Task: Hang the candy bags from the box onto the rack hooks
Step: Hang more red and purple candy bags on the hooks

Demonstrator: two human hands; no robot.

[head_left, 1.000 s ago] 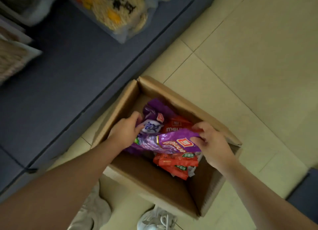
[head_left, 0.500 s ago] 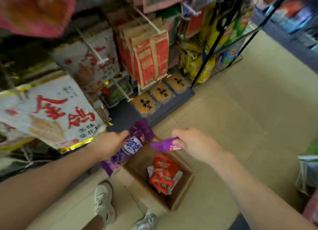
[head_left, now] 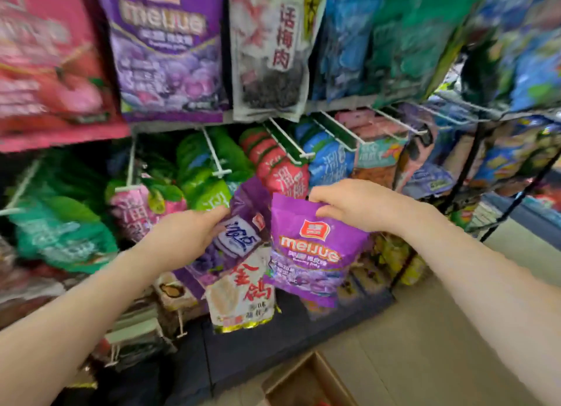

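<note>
Both hands are raised in front of the rack (head_left: 449, 193), each holding a purple candy bag. The right hand (head_left: 358, 205) pinches the top edge of a purple bag (head_left: 309, 253) printed with "meijue" and a red logo; the bag hangs down upright from the closed grip, in the air and on no hook. The left hand (head_left: 188, 235) grips a second purple bag (head_left: 239, 235) by its side, fingers wrapped around it; this bag is tilted, its top leaning up and to the right, just beside the first bag and partly behind it.

Behind the hands, white hooks (head_left: 217, 159) stick out of the rack, loaded with green, pink, red and blue bags. On the row above hangs a large purple bag (head_left: 167, 50) with the same "meijue" print, beside a pink bag on its left and a white bag with dark fruit on its right. Below the two held bags hangs a white bag with red characters (head_left: 243, 296).

The cardboard box (head_left: 306, 381) sits on the tiled floor (head_left: 425, 345) at the bottom edge of the view, only its open corner showing.
</note>
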